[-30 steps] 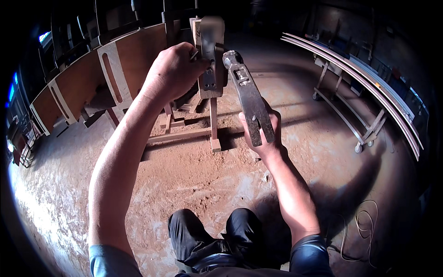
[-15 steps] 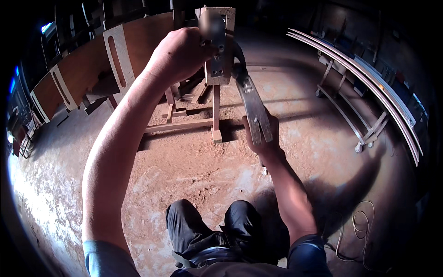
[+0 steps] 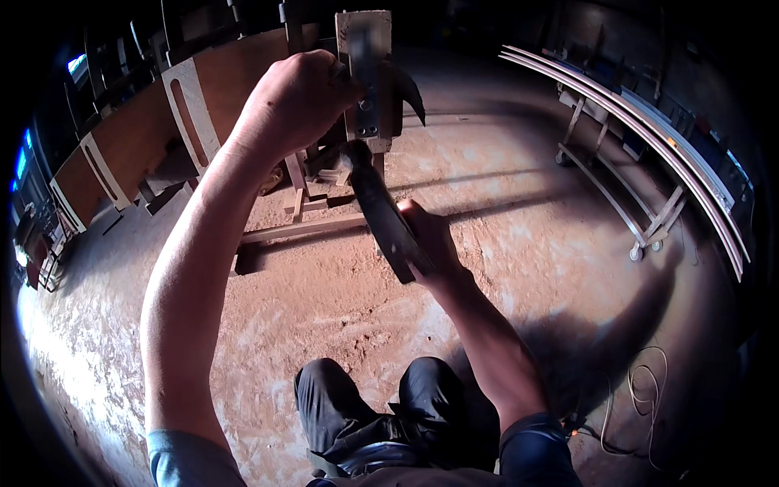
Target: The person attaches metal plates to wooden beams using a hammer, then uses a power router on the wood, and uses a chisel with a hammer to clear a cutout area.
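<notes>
At the top centre of the head view, a pale wooden block [image 3: 373,24] stands upright with a dark metal plate [image 3: 367,118] on its face, dotted with several round holes or fittings. My left hand [image 3: 292,105] is closed against the plate's left side; whatever its fingers grip is hidden. My right hand [image 3: 434,247] grips a metal hammer [image 3: 381,215], its head just below the plate, angled up and left. Whether the hammer touches the block, I cannot tell.
Curved brown panels [image 3: 122,162] with pale slotted strips and clamps line the left. A wooden frame [image 3: 300,231] stands on the dusty floor [image 3: 341,300]. At the right, long boards [image 3: 633,122] rest on a wheeled trolley [image 3: 649,235]. A cord [image 3: 641,390] lies coiled at lower right.
The hammer and my right hand have swung leftward, the head now under the plate. My left hand and the block appear higher in view than a second ago.
</notes>
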`<state>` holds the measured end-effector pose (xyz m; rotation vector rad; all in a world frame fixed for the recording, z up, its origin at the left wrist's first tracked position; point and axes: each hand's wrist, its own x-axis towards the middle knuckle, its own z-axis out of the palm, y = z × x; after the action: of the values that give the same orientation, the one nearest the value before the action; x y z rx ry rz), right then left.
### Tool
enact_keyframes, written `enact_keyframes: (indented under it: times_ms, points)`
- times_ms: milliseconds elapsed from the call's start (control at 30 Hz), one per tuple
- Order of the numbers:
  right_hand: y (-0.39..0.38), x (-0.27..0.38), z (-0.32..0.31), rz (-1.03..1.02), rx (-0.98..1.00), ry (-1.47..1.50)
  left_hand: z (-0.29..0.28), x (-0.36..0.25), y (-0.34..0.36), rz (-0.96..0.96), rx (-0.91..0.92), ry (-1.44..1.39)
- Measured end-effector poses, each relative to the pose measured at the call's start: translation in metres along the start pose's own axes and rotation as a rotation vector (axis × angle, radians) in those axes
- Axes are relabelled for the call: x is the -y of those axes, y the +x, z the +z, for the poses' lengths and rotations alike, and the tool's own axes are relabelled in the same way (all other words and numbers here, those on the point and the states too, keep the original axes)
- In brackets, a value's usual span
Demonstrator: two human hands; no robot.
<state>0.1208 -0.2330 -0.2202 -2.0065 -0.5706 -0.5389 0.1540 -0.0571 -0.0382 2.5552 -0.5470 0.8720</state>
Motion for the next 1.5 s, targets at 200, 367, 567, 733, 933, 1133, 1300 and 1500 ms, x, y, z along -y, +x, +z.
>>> enact_keyframes:
  times_ms: [200,367,567,733,933,1133,1300,1500]
  points:
    - [-0.028,-0.025,0.015,-0.072,-0.062,0.098,0.011,0.004,-0.008,-0.020,-0.063,-0.029]
    - [-0.133,-0.089,0.052,0.114,-0.035,0.116,0.036,0.012,-0.032,-0.105,-0.125,-0.439]
    - [-0.243,-0.137,0.065,0.538,0.067,-0.156,0.073,0.019,-0.055,-0.132,-0.138,-0.493]
    - [-0.286,-0.145,0.058,0.608,0.119,-0.267,0.085,0.019,-0.057,-0.189,-0.194,-0.629]
    - [-0.313,-0.141,0.061,0.645,0.218,-0.366,0.110,0.025,-0.079,-0.294,-0.064,-0.718]
    - [-0.323,-0.131,0.057,0.552,0.433,-0.585,0.186,0.059,-0.164,-0.128,-0.031,-0.245]
    - [-0.323,-0.126,0.051,0.531,0.385,-0.550,0.249,0.085,-0.320,-0.204,0.655,0.117]
    - [-0.329,-0.134,0.055,0.562,0.308,-0.515,0.264,0.096,-0.449,-0.240,0.533,0.140]
